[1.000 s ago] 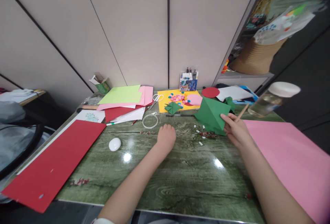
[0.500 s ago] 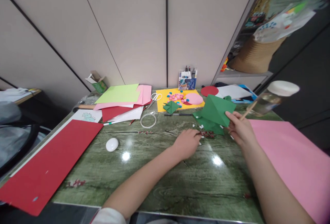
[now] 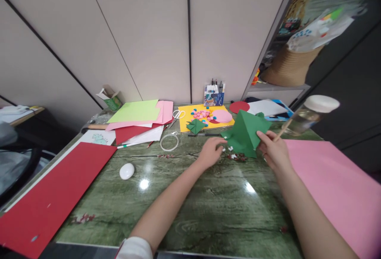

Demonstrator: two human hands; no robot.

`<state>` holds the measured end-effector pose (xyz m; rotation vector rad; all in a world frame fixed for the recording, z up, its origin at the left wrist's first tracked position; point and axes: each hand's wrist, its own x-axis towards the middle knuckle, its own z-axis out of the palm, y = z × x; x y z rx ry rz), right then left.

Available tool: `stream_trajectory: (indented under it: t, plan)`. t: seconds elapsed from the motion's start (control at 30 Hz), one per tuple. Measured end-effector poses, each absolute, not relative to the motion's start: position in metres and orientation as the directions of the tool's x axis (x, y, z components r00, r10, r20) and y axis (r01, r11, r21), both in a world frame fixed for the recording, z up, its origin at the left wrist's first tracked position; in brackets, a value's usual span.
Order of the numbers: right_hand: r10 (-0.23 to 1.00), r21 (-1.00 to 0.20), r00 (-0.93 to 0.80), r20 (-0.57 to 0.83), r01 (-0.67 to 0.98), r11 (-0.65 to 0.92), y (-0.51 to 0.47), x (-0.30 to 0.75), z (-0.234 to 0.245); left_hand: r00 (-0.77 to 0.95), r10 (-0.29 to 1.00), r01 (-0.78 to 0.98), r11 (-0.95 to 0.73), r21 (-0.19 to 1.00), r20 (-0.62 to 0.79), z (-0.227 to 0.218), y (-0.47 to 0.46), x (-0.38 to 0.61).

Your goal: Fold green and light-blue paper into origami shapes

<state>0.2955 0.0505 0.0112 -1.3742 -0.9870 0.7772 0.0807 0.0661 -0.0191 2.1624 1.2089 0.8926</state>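
While the right hand [image 3: 274, 148] grasps folded green paper [image 3: 244, 134] and a stick [image 3: 282, 130], the left hand [image 3: 210, 152] — its grip I cannot determine — is beside white scraps [image 3: 231, 148] on the bench [image 3: 226, 211].

Pale, diffuse light is filling the room, leaving the wall panels [image 3: 143, 24] evenly lit. It is apparently coming from above: two hard glare spots are burning out on the glossy tabletop [image 3: 190, 203], one nearer its left edge, one nearer its right. The folded green paper [image 3: 242, 132] is showing slightly different shades across its crease. Beyond the tabletop's far right corner, the shelving unit [image 3: 278, 87] is sinking into dimness. Wide-angle distortion is making the panel seams splay outward, and softness is smearing the chair [image 3: 18, 163] past the left edge.
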Motion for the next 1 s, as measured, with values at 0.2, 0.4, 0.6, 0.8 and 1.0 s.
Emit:
stream_trajectory:
  t: [0.2, 0.4, 0.6, 0.8, 1.0]
  plan:
    - [0.865, -0.786, 0.323, 0.383, 0.606, 0.122, 0.045, 0.29, 0.003, -0.154, 0.965, 0.728, -0.035, 0.685, 0.213, -0.006, 0.122, 0.017]
    - [0.965, -0.49, 0.039, 0.259, 0.866, 0.097, 0.046, 0.287, -0.003, -0.313, 0.948, 0.733, 0.209, 0.647, 0.048, -0.012, 0.161, 0.001]
    - [0.941, -0.519, 0.169, 0.295, 0.855, 0.009, 0.049, 0.298, 0.003, -0.227, 0.974, 0.641, 0.15, 0.753, -0.002, -0.009, 0.169, 0.006]
    - [0.859, -0.686, 0.404, 0.315, 0.722, -0.088, 0.055, 0.322, 0.006, -0.034, 0.999, 0.361, 0.015, 0.932, -0.003, 0.007, 0.175, 0.045]
    - [0.82, -0.745, 0.498, 0.283, 0.652, -0.139, 0.067, 0.349, -0.008, 0.189, 0.982, 0.093, -0.019, 0.995, 0.001, 0.005, 0.157, 0.119]
